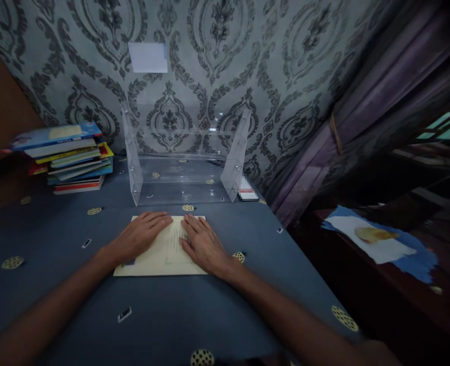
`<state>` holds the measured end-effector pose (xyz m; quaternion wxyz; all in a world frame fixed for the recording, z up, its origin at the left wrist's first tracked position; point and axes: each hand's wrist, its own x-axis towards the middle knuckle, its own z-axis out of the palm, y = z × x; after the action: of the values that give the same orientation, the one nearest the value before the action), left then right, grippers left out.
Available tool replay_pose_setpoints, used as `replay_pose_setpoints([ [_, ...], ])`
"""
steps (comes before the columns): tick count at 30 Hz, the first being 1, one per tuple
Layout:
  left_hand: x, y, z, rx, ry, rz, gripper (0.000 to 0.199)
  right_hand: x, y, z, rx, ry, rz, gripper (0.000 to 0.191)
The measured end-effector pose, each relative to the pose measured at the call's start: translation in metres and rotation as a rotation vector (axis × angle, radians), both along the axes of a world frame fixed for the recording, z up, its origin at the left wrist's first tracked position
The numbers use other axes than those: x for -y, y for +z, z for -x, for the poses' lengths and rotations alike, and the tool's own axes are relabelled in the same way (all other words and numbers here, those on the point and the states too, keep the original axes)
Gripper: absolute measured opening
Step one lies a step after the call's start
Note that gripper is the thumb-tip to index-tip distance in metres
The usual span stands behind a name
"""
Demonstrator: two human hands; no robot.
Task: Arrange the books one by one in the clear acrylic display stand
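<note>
A cream-coloured sheet or thin booklet [160, 259] with printed lines lies flat on the table, in front of a clear plastic rack. My left hand [143, 234] rests palm down on its left part, fingers stretched towards the top edge. On its right part lies my right hand [204, 244], also flat, with the thumb a little apart. Between the two hands some small print shows, too faint to read. The hands cover much of the page, and whether it has several leaves I cannot tell.
The clear rack [230, 168] stands against the patterned wall. A stack of books [80, 160] is at the back left. Beside the rack's right foot lies a small white item [248, 190]. A purple curtain [316, 147] hangs past the table's [164, 325] right edge.
</note>
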<state>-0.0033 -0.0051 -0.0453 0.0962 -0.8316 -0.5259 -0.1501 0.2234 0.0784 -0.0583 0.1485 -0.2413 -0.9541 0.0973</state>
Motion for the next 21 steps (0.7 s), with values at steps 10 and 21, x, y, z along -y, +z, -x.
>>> replay_pose_setpoints([
  [10, 0.000, -0.008, -0.001, -0.064, 0.158, 0.021, 0.031, -0.002, 0.003, -0.002, 0.000, -0.015, 0.002, 0.040],
  [21, 0.003, -0.010, -0.003, -0.035, 0.237, -0.037, 0.030, -0.022, 0.018, -0.012, -0.001, -0.131, -0.046, 0.018],
])
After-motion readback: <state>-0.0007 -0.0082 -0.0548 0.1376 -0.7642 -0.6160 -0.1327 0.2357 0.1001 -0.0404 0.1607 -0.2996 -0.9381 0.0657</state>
